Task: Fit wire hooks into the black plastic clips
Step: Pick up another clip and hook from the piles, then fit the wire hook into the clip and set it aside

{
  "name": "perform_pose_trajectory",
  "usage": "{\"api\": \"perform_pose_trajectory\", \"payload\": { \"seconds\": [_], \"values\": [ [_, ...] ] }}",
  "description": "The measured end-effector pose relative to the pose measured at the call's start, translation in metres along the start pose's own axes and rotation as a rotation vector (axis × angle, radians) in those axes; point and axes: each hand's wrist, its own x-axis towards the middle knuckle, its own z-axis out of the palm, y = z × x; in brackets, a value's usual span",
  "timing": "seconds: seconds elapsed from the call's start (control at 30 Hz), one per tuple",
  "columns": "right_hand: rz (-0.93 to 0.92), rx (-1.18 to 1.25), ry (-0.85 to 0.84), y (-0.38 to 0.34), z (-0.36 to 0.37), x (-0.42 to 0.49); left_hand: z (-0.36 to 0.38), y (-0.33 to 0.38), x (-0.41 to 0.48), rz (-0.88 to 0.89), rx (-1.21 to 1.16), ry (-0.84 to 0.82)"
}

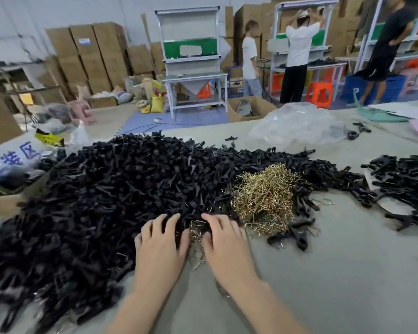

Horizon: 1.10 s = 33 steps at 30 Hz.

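Note:
A big heap of black plastic clips (111,189) covers the left and middle of the grey table (336,273). A tangled mound of brass-coloured wire hooks (266,194) lies at its right side. My left hand (161,242) rests palm down at the heap's front edge, its fingers spread over clips. My right hand (223,239) lies beside it, fingers spread over clips next to the mound. A few loose wire hooks (196,233) show between the two hands. Neither hand grips anything that I can see.
A second pile of black clips (405,186) sits at the right. A crumpled clear plastic bag (297,124) lies at the back of the table. Beyond the far edge stand workbenches, stacked cardboard boxes and three people.

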Motion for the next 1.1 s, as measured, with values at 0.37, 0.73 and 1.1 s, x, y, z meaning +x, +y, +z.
{"api": "perform_pose_trajectory", "payload": {
  "seconds": [0.37,0.73,1.1],
  "values": [
    [-0.036,0.057,0.059,0.01,0.006,0.023,0.006,-0.01,0.023,0.055,-0.336,0.117],
    [0.29,1.101,-0.141,-0.005,-0.007,0.028,-0.005,0.007,0.017,0.289,-0.428,0.193],
    [0.475,1.596,-0.179,0.003,-0.019,0.034,-0.025,0.022,0.014,-0.017,-0.824,0.068]
  ]
}}
